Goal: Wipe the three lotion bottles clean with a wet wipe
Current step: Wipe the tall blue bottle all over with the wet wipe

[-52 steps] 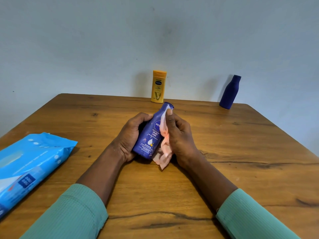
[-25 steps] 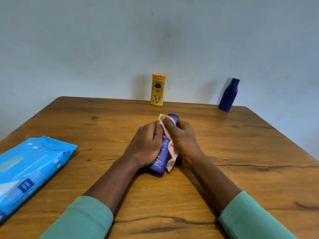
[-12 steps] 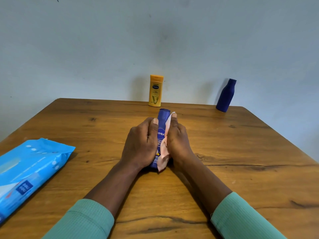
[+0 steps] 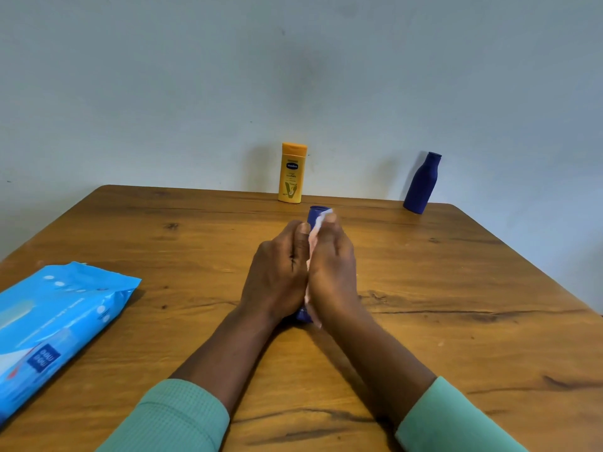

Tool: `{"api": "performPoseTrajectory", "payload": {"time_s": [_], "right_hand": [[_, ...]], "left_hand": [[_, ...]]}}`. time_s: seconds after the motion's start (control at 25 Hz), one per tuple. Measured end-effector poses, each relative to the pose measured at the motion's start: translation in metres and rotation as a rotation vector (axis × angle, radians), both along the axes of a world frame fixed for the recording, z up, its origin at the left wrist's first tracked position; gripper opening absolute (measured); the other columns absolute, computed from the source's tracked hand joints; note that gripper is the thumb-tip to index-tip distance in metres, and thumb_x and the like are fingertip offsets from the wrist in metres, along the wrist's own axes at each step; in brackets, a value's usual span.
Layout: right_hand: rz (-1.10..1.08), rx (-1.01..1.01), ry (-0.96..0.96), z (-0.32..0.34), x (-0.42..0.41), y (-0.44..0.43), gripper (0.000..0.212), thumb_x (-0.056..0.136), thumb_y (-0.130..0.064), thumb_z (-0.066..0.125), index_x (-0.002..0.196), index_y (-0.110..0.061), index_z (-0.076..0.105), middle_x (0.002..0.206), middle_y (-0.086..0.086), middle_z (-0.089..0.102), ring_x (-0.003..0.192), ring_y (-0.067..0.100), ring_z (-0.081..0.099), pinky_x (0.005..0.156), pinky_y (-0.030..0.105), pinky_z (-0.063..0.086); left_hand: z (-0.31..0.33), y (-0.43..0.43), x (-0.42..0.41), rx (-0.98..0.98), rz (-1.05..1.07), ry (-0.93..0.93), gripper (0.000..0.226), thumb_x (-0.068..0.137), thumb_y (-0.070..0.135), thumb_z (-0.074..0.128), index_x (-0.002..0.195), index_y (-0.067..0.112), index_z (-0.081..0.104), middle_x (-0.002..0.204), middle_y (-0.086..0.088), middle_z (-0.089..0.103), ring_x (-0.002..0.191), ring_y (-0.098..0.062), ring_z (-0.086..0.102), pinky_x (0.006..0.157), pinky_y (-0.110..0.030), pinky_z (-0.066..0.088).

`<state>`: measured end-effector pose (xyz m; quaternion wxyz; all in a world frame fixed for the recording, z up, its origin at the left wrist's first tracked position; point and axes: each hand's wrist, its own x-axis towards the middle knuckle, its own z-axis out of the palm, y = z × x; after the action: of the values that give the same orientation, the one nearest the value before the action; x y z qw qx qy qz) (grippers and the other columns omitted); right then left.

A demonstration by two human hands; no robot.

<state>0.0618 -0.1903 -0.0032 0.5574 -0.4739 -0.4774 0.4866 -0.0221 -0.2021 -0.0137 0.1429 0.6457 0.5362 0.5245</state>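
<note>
Bottle [image 4: 315,213]: left hand [image 4: 277,272]; wipe [image 4: 312,239]: right hand [image 4: 332,269]

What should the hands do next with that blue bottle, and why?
Probably slide the wet wipe up over the cap. The left hand grips the blue bottle, the right hand holds the wet wipe against its side, and only the cap pokes out bare above the hands. The yellow bottle and the dark blue bottle stand at the table's far edge.
</note>
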Motion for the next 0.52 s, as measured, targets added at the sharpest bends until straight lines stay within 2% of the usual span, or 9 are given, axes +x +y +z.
{"api": "performPoseTrajectory", "payload": {"time_s": [0.08, 0.12, 0.16, 0.24, 0.32, 0.36, 0.44, 0.52], "right_hand": [[0.045, 0.198, -0.109, -0.014, -0.006, -0.007, 0.040, 0.107, -0.061, 0.035, 0.122, -0.035, 0.061, 0.104, -0.002, 0.072, 0.102, 0.017, 0.073, 0.093, 0.053, 0.061], [0.074, 0.211, -0.051, -0.013, -0.005, -0.007, 0.036, 0.109, -0.057, 0.039, 0.122, -0.031, 0.061, 0.103, 0.000, 0.072, 0.100, 0.018, 0.073, 0.092, 0.052, 0.062], [0.098, 0.188, 0.031, -0.011, -0.004, -0.006, 0.035, 0.110, -0.052, 0.044, 0.120, -0.024, 0.062, 0.101, 0.003, 0.072, 0.098, 0.019, 0.073, 0.091, 0.050, 0.063], [0.142, 0.118, 0.210, -0.002, -0.002, -0.003, 0.039, 0.109, -0.047, 0.049, 0.110, -0.011, 0.064, 0.090, 0.008, 0.067, 0.088, 0.023, 0.069, 0.082, 0.043, 0.061], [0.123, 0.008, 0.316, 0.005, 0.000, 0.000, 0.044, 0.108, -0.050, 0.049, 0.102, -0.010, 0.066, 0.082, 0.007, 0.067, 0.083, 0.021, 0.068, 0.076, 0.039, 0.059], [0.111, -0.063, 0.341, 0.006, 0.000, 0.001, 0.047, 0.107, -0.053, 0.047, 0.106, -0.011, 0.068, 0.085, 0.007, 0.070, 0.086, 0.021, 0.071, 0.077, 0.039, 0.061], [0.123, -0.189, 0.389, 0.003, 0.002, 0.002, 0.053, 0.106, -0.058, 0.045, 0.130, -0.015, 0.065, 0.107, 0.012, 0.076, 0.102, 0.025, 0.075, 0.084, 0.042, 0.064], [0.164, -0.187, 0.428, -0.004, 0.004, -0.001, 0.056, 0.107, -0.053, 0.046, 0.144, -0.012, 0.056, 0.119, 0.017, 0.073, 0.110, 0.031, 0.072, 0.090, 0.047, 0.062]], "left_hand": [[0.000, 0.000, -0.007, -0.024, -0.011, -0.038, 0.036, 0.112, 0.042, 0.033, 0.101, 0.025, 0.063, 0.075, 0.003, 0.068, 0.067, -0.009, 0.067, 0.056, -0.029, 0.052], [0.001, -0.001, -0.009, -0.030, -0.017, -0.042, 0.036, 0.112, 0.041, 0.033, 0.101, 0.026, 0.063, 0.074, 0.004, 0.067, 0.066, -0.008, 0.066, 0.054, -0.023, 0.049], [0.002, -0.001, -0.009, -0.026, -0.017, -0.032, 0.035, 0.111, 0.041, 0.033, 0.101, 0.026, 0.063, 0.073, 0.005, 0.067, 0.065, -0.006, 0.066, 0.053, -0.018, 0.046], [0.003, -0.001, -0.005, -0.010, -0.004, 0.008, 0.035, 0.111, 0.041, 0.033, 0.100, 0.026, 0.063, 0.070, 0.006, 0.065, 0.063, -0.007, 0.064, 0.052, -0.016, 0.043], [0.002, 0.000, -0.001, -0.007, 0.019, 0.037, 0.036, 0.110, 0.042, 0.034, 0.097, 0.025, 0.062, 0.070, 0.006, 0.065, 0.063, -0.008, 0.064, 0.051, -0.020, 0.044], [0.001, 0.001, -0.001, -0.011, 0.027, 0.039, 0.035, 0.110, 0.043, 0.034, 0.096, 0.025, 0.061, 0.071, 0.006, 0.064, 0.064, -0.008, 0.064, 0.051, -0.020, 0.045], [-0.002, 0.002, -0.001, -0.020, 0.030, 0.020, 0.034, 0.110, 0.043, 0.034, 0.096, 0.025, 0.058, 0.072, 0.006, 0.064, 0.064, -0.008, 0.064, 0.052, -0.021, 0.047], [-0.002, 0.002, -0.002, -0.027, 0.024, -0.017, 0.035, 0.110, 0.042, 0.033, 0.096, 0.022, 0.058, 0.071, 0.005, 0.063, 0.062, -0.007, 0.062, 0.051, -0.021, 0.045]]}}
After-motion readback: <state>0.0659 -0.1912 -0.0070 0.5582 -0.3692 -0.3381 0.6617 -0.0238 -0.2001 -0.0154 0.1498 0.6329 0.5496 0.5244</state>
